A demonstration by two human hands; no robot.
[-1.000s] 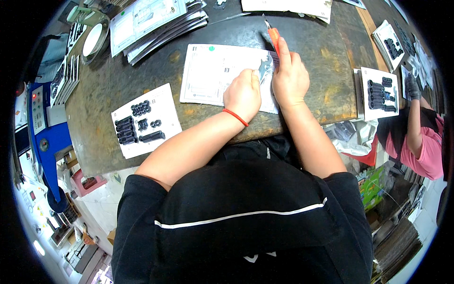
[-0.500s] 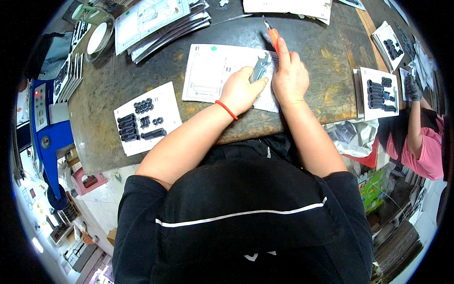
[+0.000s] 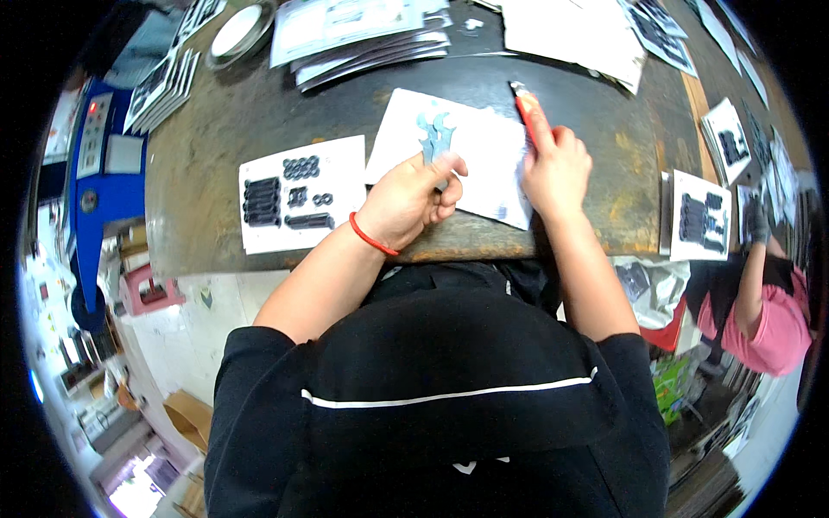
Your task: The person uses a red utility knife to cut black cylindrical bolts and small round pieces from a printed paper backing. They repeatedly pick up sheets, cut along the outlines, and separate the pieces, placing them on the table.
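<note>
My left hand (image 3: pixel 408 205) is closed round a couple of flat grey open-end wrenches (image 3: pixel 438 136), their jaws pointing away from me. They are over a white paper packet (image 3: pixel 492 164) lying askew near the table's front edge. My right hand (image 3: pixel 558 174) grips a red-orange utility knife (image 3: pixel 535 121), its tip pointing far and a little left. That hand is at the packet's right edge; whether it touches the paper I cannot tell. Left of the packet lies a white card (image 3: pixel 350 164) with black bolts (image 3: pixel 262 202) and other small black hardware on it.
Paper stacks (image 3: pixel 371 60) and white sheets (image 3: pixel 570 39) lie along the far side. A round dish (image 3: pixel 237 33) stands far left, beside a blue machine (image 3: pixel 121 177). More hardware cards (image 3: pixel 701 216) sit at the right edge. A co-worker in pink (image 3: pixel 768 328) is at far right.
My left hand has drawn the wrenches left, away from my right hand. The packet now shows a plain white face instead of print. My right hand still holds the knife. The view has shifted.
</note>
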